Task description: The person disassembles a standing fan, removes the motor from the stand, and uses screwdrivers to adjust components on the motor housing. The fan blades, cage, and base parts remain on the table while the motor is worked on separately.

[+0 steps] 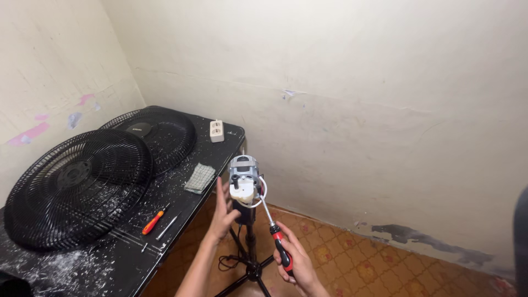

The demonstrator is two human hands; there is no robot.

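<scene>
2 fan grilles (82,187); 2 screwdrivers (275,234); 1 motor (243,179)

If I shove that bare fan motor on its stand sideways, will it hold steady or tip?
Probably top-heavy: the fan motor looks like dense metal perched on a thin black stand. The spread legs near the tiled floor should resist a light nudge, though the pole may sway. The left hand steadying it while the right hand works the screwdriver hints at wobble.

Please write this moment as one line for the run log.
right hand: grips red-black screwdriver, tip at fan motor | left hand: open, beside motor | table: two fan grilles, orange screwdriver
</scene>
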